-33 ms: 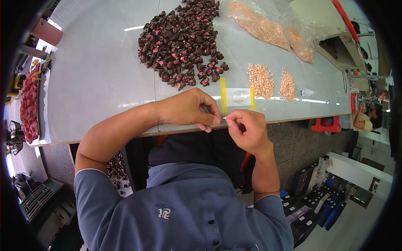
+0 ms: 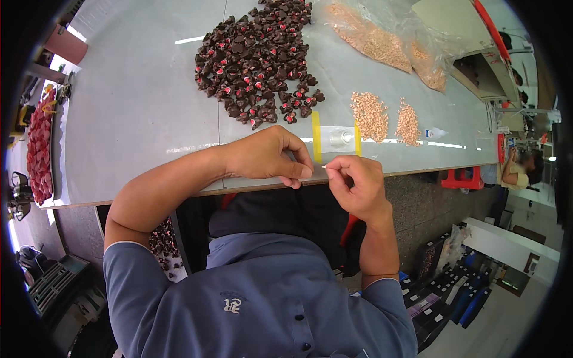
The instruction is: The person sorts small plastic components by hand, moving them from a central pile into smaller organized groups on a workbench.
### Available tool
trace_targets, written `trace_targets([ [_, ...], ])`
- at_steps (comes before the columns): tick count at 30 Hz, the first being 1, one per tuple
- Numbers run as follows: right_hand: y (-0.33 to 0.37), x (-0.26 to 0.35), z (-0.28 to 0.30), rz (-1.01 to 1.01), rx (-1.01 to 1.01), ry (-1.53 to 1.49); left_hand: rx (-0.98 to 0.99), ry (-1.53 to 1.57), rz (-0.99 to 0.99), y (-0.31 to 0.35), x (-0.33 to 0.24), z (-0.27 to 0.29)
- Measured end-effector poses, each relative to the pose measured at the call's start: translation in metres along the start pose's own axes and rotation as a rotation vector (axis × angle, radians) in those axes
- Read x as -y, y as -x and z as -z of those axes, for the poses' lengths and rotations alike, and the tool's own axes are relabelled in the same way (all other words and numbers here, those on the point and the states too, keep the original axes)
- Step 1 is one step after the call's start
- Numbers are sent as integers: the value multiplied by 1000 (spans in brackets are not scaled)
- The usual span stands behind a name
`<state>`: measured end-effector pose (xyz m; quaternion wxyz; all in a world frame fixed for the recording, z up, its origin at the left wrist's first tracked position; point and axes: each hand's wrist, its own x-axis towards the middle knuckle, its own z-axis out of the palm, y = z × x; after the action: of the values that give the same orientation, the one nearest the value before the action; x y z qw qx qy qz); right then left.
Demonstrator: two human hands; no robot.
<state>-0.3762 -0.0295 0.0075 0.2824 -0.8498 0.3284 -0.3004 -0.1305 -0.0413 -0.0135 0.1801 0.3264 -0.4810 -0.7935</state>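
My left hand (image 2: 268, 156) is at the table's front edge, its thumb and fingertips bent together; anything between them is hidden. Just to its right, my right hand (image 2: 360, 185) pinches a small pale piece (image 2: 324, 167) between thumb and finger. Beyond the hands lies a clear sheet bordered by two yellow tape strips (image 2: 317, 136), with a glossy clear blob (image 2: 344, 138) on it. A large heap of dark brown small parts (image 2: 253, 65), some with red and white faces, spreads further back. Two piles of tiny peach-coloured pieces (image 2: 369, 116) lie right of the sheet.
Clear plastic bags (image 2: 382, 46) of peach-coloured pieces lie at the back right. A small white bottle (image 2: 435, 133) rests right of the piles. Red pieces (image 2: 40, 149) fill a tray at the far left. A red stool (image 2: 462, 178) and another person (image 2: 520, 170) are beyond the right end.
My right hand has shifted slightly to the right with the small pale piece, widening the gap to my left hand. My left hand has hardly moved.
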Motion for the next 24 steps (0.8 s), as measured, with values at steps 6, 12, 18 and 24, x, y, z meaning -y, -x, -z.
trace_targets([
  [6, -28, 1, 50, 77, 73, 334, -46, -11, -10, 3, 0, 2],
  [12, -44, -5, 54, 80, 244, 643, -16, 64, -24, 2, 0, 5],
  [18, -45, -7, 48, 40, 335, 729, -27, 142, -29, 0, 3, 6],
  [24, -44, -9, 45, 43, 340, 765, -68, 204, -51, 0, 4, 4],
])
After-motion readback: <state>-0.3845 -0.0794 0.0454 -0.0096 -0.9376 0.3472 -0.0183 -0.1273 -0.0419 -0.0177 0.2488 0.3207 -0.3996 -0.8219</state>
